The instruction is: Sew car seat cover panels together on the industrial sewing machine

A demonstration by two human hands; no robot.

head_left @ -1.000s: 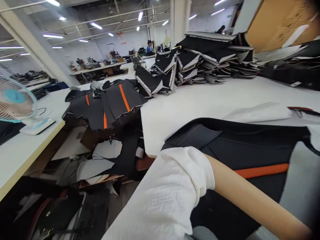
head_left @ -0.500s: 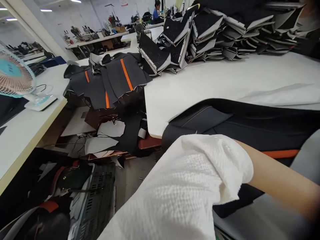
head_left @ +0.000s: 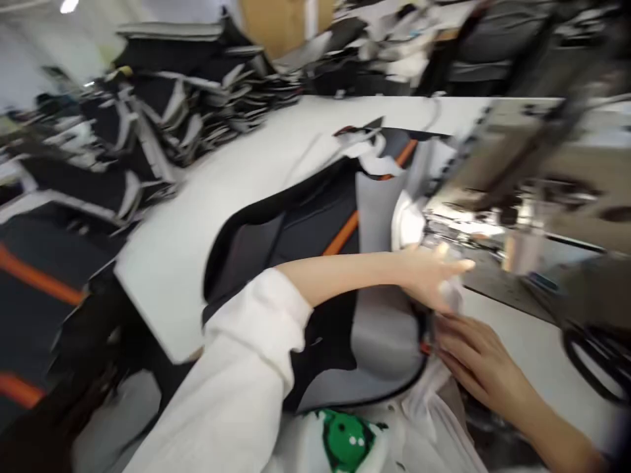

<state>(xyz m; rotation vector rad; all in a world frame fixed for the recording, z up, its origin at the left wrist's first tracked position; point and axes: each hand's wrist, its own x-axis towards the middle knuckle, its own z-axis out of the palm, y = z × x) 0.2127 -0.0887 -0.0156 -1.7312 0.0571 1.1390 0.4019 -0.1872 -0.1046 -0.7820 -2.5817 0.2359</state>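
A dark fabric panel [head_left: 305, 230] with a grey backing and an orange strip lies across the white table and over my lap. My left hand [head_left: 426, 272] reaches over the panel to its right edge, beside the sewing machine [head_left: 517, 217]. Its fingers look spread, though motion smears them. Lower down, my right hand [head_left: 486, 358] is closed at the panel's right edge, its fingertips partly hidden there. The two hands nearly touch.
Stacks of black and grey cut pieces [head_left: 192, 98] stand at the back left of the white table [head_left: 236, 174]. Dark panels with orange strips [head_left: 39, 272] hang at the left. Black-handled scissors [head_left: 591, 361] appear to lie at the right.
My view has swung right, from the fan and floor crates to the sewing machine. Both hands now show at the panel's edge; earlier only my left sleeve and forearm were visible.
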